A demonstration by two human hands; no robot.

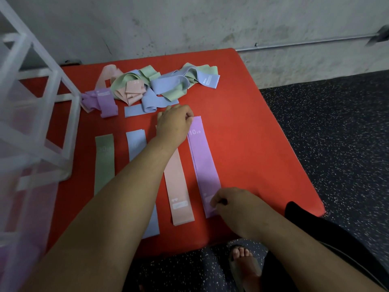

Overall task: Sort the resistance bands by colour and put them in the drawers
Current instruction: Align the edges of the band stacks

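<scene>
Currently: four bands lie flat in a row on the red mat (pixel 252 133), long axes running near to far. Left to right:
- green band (pixel 104 163), printed "30"
- blue band (pixel 136 142), partly hidden under the left forearm
- pink band (pixel 179 186), label at its near end, far end hidden under the left wrist
- purple band (pixel 205 163), printed "10 LB" near its far end

Left hand (pixel 174 123): reaches across the blue and pink bands to the far end of the purple band. Fingers curled, pinching that band's far left corner.

Right hand (pixel 229 204): at the near end of the purple band. Fingers and thumb curled together over the label area, pinching the band there. The band lies straight on the mat between the two hands.

Unsorted pile (pixel 147 87): at the far side of the mat, a tangle of green, blue, pink and purple bands. The crumpled purple one (pixel 103 100) sits at the left end of the pile, touching the drawer unit (pixel 31 114).

Drawer unit: translucent white, standing on the left part of the mat. Whether its drawers hold any bands I cannot tell.

Surroundings: speckled dark floor (pixel 336 144) right of and near the mat; a sandalled foot (pixel 244 262) at the near edge; a metal pipe (pixel 305 42) along the far wall.
</scene>
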